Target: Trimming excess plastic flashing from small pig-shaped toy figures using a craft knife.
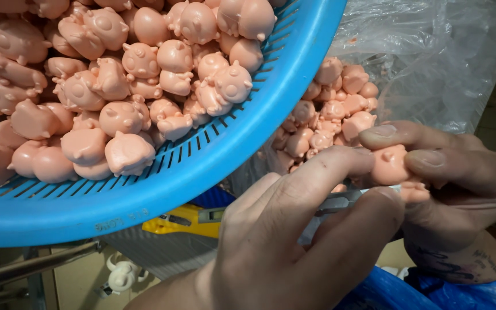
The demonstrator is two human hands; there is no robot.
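A blue slotted basket (pixel 213 155) heaped with pink pig figures fills the background, a clear plastic bag (pixel 431 51) of more behind. The right hand (pixel 460 178) has its fingers pinched around one pink pig figure (pixel 388 163); the left hand (pixel 294 241) presses a metal blade (pixel 340 201) to it, fingers clenched on the blade

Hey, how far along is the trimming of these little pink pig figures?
Looks done: a smaller pile of pink figures lies in the clear plastic bag. In hand: the right hand pinches one pink figure while the left hand works a metal blade against it. Left: the blue basket is heaped with figures, so likely most remains.
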